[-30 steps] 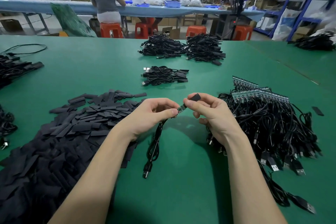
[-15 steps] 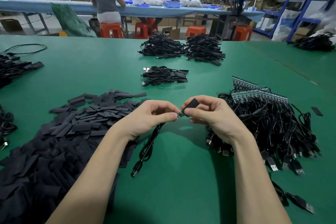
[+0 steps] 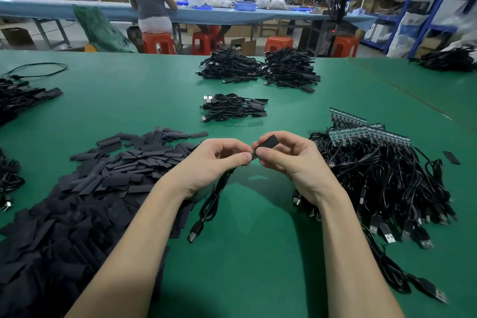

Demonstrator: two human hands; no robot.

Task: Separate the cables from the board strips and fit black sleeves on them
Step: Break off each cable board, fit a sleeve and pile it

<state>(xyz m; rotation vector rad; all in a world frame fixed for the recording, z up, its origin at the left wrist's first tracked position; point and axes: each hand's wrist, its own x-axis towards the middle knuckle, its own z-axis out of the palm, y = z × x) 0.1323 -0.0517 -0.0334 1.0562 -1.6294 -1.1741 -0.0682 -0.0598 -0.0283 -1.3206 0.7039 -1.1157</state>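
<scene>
My left hand [image 3: 216, 160] pinches the board end of a black USB cable [image 3: 214, 196], which hangs down to a plug lying on the green table. My right hand [image 3: 286, 157] pinches a black sleeve [image 3: 268, 141] right at that board end; only a sliver of the small board shows between my fingertips. A large heap of loose black sleeves [image 3: 77, 201] lies to the left. On the right lies a tangle of cables still joined to green board strips [image 3: 366, 134].
A small pile of sleeved cables [image 3: 232, 108] lies ahead at the centre, with two bigger piles [image 3: 258, 70] behind it. More cables lie at the left edge [image 3: 15, 98]. One stray sleeve [image 3: 451, 157] lies far right. People sit at a far bench.
My hands have closed together and the sleeve has slid over the board end, which showed more before. The cable's hanging plug has swung up and left.
</scene>
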